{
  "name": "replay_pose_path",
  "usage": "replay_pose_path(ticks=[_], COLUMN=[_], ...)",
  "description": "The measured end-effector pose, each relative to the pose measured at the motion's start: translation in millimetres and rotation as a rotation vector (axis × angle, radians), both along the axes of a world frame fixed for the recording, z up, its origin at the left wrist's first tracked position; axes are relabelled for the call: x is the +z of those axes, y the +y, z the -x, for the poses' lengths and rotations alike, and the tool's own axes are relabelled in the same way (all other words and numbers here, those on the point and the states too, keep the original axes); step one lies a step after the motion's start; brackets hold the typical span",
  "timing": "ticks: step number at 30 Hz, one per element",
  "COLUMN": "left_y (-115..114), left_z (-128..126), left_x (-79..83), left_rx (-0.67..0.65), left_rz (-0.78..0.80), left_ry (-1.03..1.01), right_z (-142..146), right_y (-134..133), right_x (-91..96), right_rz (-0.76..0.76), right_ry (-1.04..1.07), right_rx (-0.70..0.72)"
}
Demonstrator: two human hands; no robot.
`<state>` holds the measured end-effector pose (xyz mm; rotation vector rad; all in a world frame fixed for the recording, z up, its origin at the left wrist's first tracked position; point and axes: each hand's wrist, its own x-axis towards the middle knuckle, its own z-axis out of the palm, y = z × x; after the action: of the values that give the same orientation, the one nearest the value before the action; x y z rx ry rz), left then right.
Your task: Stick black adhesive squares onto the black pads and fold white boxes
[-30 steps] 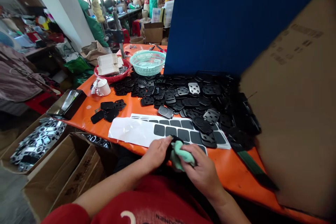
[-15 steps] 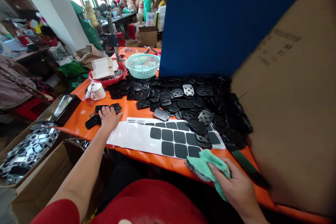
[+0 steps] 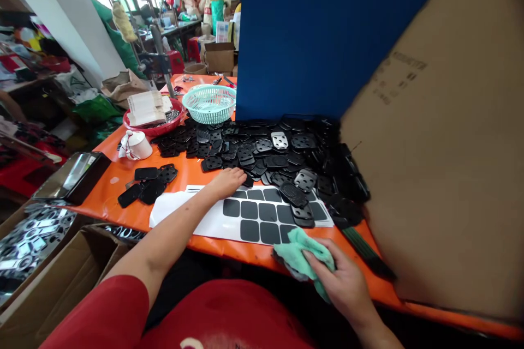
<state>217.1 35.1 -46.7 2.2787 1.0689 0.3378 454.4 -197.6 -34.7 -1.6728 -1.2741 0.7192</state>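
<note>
My left hand (image 3: 230,181) reaches to the near edge of a pile of black plates (image 3: 278,161). Its fingers curl over one dark plate (image 3: 248,180), most of which they cover. My right hand (image 3: 341,278) grips a crumpled green cloth (image 3: 305,256) between thumb and fingers, over the table's front edge. A dark layer shows along the cloth's underside. White sheets with rounded dark pads (image 3: 249,211) lie beneath my left forearm. A few plates rest on the sheets' right end. To the left lies a small group of black pieces (image 3: 151,191).
A red basket (image 3: 158,130), a mint-green basket (image 3: 209,104) and a white cup (image 3: 136,145) stand at the back left. A blue panel (image 3: 319,38) and cardboard (image 3: 442,174) wall off the right. Metal parts (image 3: 33,240) fill a box at lower left.
My left hand has moved right, from the small group of black pieces to the pile's near edge. My right hand still holds the cloth. The view has shifted slightly to the right.
</note>
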Motion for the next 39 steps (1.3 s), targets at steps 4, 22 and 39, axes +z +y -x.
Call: replay_pose_path(ticks=[4,22,39], left_y=[-14,-159,-182], left_z=[0,-11,13], left_x=[10.4,43.0,74.6], left_rx=[0.2,0.392,0.004], left_rz=[0.188,1.018,1.079], left_ry=[-0.212,-0.675,-0.47], right_z=[-4,35,5], right_y=[-4,33,37], right_x=[0.1,15.1,21.6], right_rz=[-0.007,-0.288,-0.243], right_ry=[-0.011,-0.653,-0.03], right_rx=[-0.034,0.394,0.098])
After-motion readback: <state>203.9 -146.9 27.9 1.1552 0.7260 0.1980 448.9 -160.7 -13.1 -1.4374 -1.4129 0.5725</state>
